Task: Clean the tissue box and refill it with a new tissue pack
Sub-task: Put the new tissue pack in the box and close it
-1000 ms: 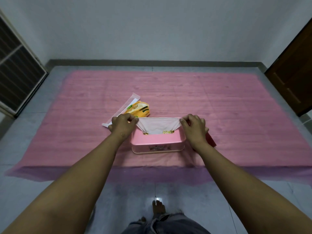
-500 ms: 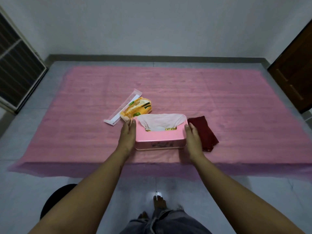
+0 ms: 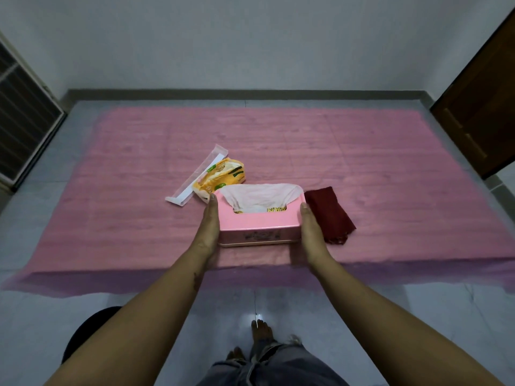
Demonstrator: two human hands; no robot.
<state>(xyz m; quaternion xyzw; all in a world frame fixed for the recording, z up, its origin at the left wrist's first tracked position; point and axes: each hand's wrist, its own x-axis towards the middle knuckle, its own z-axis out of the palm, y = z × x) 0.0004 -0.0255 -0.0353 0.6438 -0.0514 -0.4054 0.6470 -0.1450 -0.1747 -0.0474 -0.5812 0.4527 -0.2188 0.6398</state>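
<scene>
At the near edge of the bench: bare feet and a dark round shape on the floor, which I cannot identify.
Bench: the bench is covered by a pink cloth; its near edge runs just short of the wrists.
Left hand: the left hand lies flat against the box's 9 o'clock end, fingers straight, a wide grip that clasps nothing.
Right hand: the right hand mirrors it at the 3 o'clock end, fingers straight, pressing rather than curling.
Tissue box: the pink tissue box sits between the palms near the front edge, lid on, a tissue spread out of its slot.
Why held so: the two flat palms likely square the box up or steady it; refilling looks done.
Cloth: a dark red cloth lies just beside the right hand at 3 o'clock, probably the wiping rag.
Wrapper: a yellow wrapper and a clear strip lie at 11 o'clock, near the box's far left corner.
Open room: wide bare cloth from 12 o'clock outward; little margin toward the front edge.
</scene>
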